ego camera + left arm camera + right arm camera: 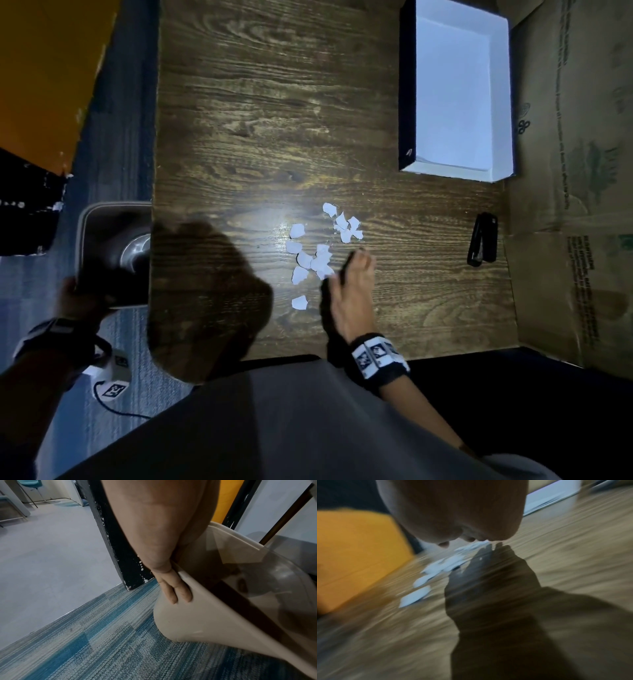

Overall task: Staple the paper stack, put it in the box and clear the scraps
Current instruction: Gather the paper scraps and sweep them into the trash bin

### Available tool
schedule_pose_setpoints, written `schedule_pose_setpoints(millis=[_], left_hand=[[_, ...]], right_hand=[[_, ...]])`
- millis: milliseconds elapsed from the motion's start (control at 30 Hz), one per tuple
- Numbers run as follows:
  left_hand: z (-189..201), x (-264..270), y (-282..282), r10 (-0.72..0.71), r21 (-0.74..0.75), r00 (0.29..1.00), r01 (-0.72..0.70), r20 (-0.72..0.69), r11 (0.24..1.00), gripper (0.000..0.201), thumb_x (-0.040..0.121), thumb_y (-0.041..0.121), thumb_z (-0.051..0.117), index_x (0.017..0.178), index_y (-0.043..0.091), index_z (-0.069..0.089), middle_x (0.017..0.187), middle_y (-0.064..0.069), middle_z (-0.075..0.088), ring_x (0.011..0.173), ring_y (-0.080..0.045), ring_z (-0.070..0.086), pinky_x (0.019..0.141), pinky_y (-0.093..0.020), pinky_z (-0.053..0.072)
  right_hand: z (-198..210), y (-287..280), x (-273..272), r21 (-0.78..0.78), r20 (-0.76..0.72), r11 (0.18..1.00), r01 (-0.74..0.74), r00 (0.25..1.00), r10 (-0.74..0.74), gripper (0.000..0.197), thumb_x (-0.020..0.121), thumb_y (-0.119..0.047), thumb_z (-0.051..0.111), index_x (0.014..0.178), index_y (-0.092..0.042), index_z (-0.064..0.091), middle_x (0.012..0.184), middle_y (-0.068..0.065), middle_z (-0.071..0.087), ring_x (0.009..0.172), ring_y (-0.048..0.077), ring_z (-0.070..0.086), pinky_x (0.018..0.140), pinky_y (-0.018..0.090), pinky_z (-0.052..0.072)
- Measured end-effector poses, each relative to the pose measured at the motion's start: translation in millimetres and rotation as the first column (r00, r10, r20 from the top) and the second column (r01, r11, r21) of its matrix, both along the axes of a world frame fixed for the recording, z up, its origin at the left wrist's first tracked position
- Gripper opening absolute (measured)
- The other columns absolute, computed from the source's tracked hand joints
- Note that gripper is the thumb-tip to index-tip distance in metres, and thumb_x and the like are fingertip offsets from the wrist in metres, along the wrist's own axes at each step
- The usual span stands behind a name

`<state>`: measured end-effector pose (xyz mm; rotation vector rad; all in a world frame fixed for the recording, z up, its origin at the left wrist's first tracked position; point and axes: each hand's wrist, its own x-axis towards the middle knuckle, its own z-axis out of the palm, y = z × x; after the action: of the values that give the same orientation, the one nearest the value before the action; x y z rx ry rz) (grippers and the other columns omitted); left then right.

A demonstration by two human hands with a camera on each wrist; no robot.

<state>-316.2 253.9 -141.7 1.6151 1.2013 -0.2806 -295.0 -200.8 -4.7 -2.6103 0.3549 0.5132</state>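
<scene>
wood table [239,102] bears scraps [318,253], beside carpet [85,635].

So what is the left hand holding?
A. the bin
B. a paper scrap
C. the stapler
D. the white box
A: the left hand grips the rim of the bin beside the table's edge, while the stapler and box sit untouched on the table.
</scene>
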Motion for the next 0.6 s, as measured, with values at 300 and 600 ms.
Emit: schedule_pose_setpoints(millis=[300, 600], left_hand=[[11, -1, -8, -0.026, 0.073, 0.993, 0.034, -0.113, 0.997, 0.055, 0.079, -0.012, 0.067, 0.128, 0.005, 0.048, 0.116, -0.024, 0.058, 0.103, -0.039, 0.060, 0.053, -0.031, 0.060], [6, 1, -2, -0.006, 0.036, 0.999, 0.008, -0.054, 0.999, 0.046, 0.081, -0.015, 0.064, 0.125, -0.006, 0.053, 0.122, -0.033, 0.059, 0.090, -0.032, 0.060, 0.050, -0.028, 0.055]], right_hand=[[-9, 8, -35, -0.128, -0.166, 0.992, 0.013, 0.986, -0.035, 0.081, 0.093, -0.058, 0.002, 0.150, -0.001, -0.008, 0.156, 0.017, -0.021, 0.144, 0.033, -0.024, 0.119, 0.043, -0.010], [9, 20, -18, 0.350, 0.005, 0.931, -0.103, 0.994, 0.108, 0.061, 0.098, -0.030, 0.038, 0.153, -0.014, 0.015, 0.161, -0.004, 0.003, 0.149, 0.009, -0.006, 0.120, 0.022, -0.003]])
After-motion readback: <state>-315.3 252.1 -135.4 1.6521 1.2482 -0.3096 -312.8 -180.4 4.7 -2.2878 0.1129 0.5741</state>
